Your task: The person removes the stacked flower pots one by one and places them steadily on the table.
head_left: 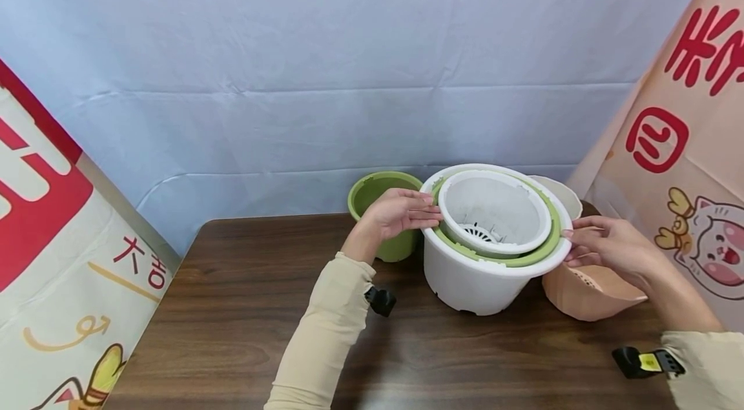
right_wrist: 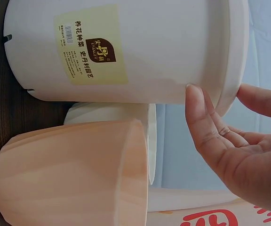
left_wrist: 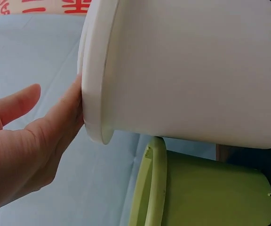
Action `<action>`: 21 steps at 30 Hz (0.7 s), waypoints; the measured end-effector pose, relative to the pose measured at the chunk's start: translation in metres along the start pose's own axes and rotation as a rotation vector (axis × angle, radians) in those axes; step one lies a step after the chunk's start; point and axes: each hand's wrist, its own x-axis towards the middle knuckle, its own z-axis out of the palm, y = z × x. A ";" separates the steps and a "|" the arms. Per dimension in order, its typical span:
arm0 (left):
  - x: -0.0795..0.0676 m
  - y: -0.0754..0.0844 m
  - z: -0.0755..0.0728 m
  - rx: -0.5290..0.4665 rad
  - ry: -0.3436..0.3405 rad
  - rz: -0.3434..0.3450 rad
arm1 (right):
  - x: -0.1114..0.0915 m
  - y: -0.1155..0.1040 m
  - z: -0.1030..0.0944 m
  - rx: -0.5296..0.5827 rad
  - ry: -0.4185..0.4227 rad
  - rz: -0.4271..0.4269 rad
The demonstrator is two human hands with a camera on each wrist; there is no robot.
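Note:
A large white flower pot (head_left: 476,284) stands on the table, with a green pot (head_left: 555,229) and a smaller white pot (head_left: 494,206) with a slotted bottom nested inside it. On the left, my left hand (head_left: 401,211) touches the large pot's rim with straight fingers; the left wrist view shows its thumb held away from the rim. My right hand (head_left: 610,245) pinches the opposite side of that rim. In the right wrist view, one finger reaches under the rim along the wall, beside a yellowish label (right_wrist: 91,44).
Behind my left hand stands another green pot (head_left: 398,245). A peach-coloured pot (head_left: 587,297) and a cream pot (head_left: 560,194) are at the right of the white stack. The wooden table (head_left: 250,307) ends at a pale cloth backdrop (head_left: 261,74), with printed banners at both sides.

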 end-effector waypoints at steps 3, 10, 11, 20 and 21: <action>0.000 -0.001 0.000 0.000 -0.006 0.008 | 0.000 0.000 0.000 -0.003 -0.004 -0.004; -0.001 -0.001 0.000 -0.010 0.000 0.002 | 0.000 -0.001 0.001 -0.037 0.001 0.009; -0.001 -0.001 0.000 -0.012 0.003 0.002 | 0.000 -0.001 0.001 -0.037 0.001 0.009; 0.000 -0.001 0.000 -0.022 0.015 0.001 | 0.000 0.000 -0.001 -0.031 -0.006 0.005; 0.000 -0.001 0.000 -0.024 0.018 0.002 | 0.001 0.000 -0.001 -0.032 -0.002 0.008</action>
